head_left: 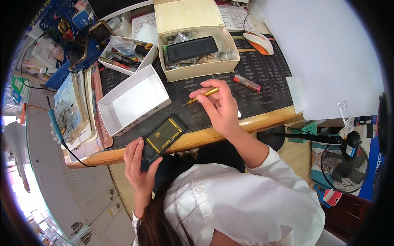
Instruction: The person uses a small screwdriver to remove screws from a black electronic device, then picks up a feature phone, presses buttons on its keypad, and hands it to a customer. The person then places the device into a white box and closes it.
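Dark mat (262,100) below; gold screwdriver (193,99) slants, pointing lower left.

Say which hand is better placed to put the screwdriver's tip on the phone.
Likely the right hand: it holds the gold screwdriver, its tip near the phone, which the left hand holds.

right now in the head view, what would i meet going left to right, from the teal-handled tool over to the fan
Teal-handled tool → left hand → black phone-like device → gold-coloured screwdriver → right hand → red-ended tube → black fan.
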`<action>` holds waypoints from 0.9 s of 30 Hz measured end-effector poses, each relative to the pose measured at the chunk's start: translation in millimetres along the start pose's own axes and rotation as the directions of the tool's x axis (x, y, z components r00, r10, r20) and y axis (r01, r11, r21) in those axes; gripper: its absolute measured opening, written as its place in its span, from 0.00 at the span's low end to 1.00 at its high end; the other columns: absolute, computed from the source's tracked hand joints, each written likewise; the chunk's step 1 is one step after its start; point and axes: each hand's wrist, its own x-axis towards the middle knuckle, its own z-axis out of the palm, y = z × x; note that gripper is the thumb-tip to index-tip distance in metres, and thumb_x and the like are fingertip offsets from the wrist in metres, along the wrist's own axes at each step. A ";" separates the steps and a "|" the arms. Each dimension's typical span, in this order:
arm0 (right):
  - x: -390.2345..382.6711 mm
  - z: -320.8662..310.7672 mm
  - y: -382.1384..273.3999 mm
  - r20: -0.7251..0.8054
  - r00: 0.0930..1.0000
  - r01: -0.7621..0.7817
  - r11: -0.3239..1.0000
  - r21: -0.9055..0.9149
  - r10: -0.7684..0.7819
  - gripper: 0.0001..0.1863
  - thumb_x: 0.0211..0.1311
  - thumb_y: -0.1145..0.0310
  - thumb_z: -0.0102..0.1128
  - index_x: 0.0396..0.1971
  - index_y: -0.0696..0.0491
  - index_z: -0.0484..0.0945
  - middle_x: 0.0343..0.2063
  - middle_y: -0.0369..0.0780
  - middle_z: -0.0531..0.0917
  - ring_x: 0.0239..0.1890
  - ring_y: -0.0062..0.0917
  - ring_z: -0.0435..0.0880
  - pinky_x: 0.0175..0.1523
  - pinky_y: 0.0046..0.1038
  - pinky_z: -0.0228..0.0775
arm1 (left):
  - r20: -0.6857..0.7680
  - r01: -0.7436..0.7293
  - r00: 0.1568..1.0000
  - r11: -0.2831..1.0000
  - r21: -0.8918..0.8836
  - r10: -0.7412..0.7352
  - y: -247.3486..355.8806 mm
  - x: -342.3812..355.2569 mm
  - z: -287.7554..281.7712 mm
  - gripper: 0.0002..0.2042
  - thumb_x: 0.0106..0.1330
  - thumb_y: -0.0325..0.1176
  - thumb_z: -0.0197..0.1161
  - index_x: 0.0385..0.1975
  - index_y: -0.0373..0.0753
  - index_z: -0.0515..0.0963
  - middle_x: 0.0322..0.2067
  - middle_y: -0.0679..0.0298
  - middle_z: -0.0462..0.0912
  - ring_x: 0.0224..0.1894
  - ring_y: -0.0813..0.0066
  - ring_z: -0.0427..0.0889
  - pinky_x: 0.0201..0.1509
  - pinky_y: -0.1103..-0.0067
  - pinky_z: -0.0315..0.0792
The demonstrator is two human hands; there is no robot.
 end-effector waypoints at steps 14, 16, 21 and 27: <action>8.7 -21.0 -36.4 -0.085 0.991 -0.073 0.952 0.297 0.102 0.15 0.75 0.76 0.55 0.56 0.58 0.64 0.41 0.47 0.87 0.47 0.28 0.88 0.51 0.25 0.81 | -0.035 0.113 0.990 0.917 -0.384 -0.137 24.9 27.7 40.1 0.23 0.64 0.23 0.70 0.59 0.36 0.77 0.57 0.53 0.78 0.49 0.66 0.81 0.56 0.73 0.75; 7.5 -19.2 -47.9 -0.066 0.988 -0.107 0.926 0.362 0.140 0.15 0.74 0.75 0.55 0.55 0.58 0.64 0.42 0.48 0.87 0.47 0.30 0.88 0.51 0.26 0.81 | 0.232 0.331 0.942 0.545 -0.770 -0.244 38.8 35.4 44.6 0.16 0.77 0.29 0.55 0.60 0.29 0.74 0.50 0.56 0.81 0.43 0.75 0.79 0.45 0.80 0.74; 1.7 -12.2 -68.5 -0.027 0.998 -0.042 0.922 0.385 0.056 0.16 0.74 0.75 0.56 0.55 0.58 0.63 0.42 0.50 0.86 0.47 0.31 0.88 0.52 0.28 0.82 | 0.706 0.646 0.701 -0.332 -0.687 -0.098 54.6 65.8 49.5 0.20 0.81 0.42 0.48 0.54 0.29 0.76 0.40 0.56 0.83 0.36 0.73 0.79 0.37 0.79 0.72; -8.6 -8.8 -75.8 -0.014 0.999 0.049 0.925 0.377 -0.047 0.17 0.72 0.77 0.57 0.55 0.58 0.63 0.42 0.50 0.86 0.47 0.30 0.88 0.53 0.28 0.81 | 0.738 0.663 0.675 -0.422 -0.618 -0.018 63.5 70.3 44.9 0.14 0.80 0.41 0.49 0.41 0.36 0.75 0.33 0.60 0.79 0.31 0.72 0.74 0.34 0.79 0.69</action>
